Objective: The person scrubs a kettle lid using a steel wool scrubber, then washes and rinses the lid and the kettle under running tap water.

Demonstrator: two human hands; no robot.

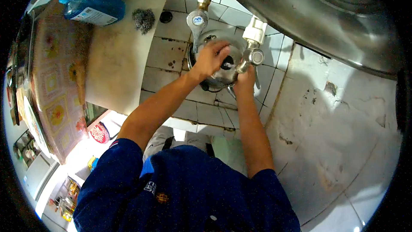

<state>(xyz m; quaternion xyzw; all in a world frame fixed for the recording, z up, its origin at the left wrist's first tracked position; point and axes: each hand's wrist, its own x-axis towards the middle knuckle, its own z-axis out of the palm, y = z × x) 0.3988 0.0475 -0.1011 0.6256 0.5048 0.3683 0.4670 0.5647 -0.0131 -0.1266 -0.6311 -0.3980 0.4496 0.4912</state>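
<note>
Below the two taps, a round, shiny metal kettle sits on the tiled basin floor. Its top has a dark round opening, where a pale streak like water shows by the right tap. My left hand is over the kettle's left upper side, fingers loosely bent and somewhat apart, nothing visible in them. My right hand is at the kettle's right side, under the right tap. The tap partly hides its fingers, which appear closed around the kettle's side. The left tap hangs just above my left hand.
A large metal basin overhangs the upper right. On the pale slab at left are a blue pump bottle and a dark scouring pad. A round drain lies beside the slab. Stained white tiles are at right.
</note>
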